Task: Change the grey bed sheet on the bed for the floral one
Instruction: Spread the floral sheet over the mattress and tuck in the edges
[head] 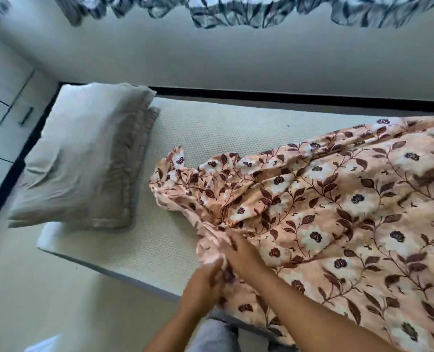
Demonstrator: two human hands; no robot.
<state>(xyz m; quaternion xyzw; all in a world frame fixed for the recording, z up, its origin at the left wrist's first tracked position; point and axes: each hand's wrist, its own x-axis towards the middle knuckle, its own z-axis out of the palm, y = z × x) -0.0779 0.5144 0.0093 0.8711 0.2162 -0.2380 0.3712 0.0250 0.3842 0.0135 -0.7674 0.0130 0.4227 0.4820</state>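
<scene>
Clearly both hands meet at the near edge of the mattress, bunched into the floral sheet. The left hand has its fingers curled into a gathered fold of the cloth, pinching it; motion blur hides the fingertips. The right hand, just beside and touching the left, presses down with fingers bent around the same bunch of fabric. That sheet lies crumpled over the right part of the bed, its loose end heaped toward the middle. To the left, bare mattress shows, and two stacked pillows rest at the far left end. Patterned curtains hang along the far wall.
</scene>
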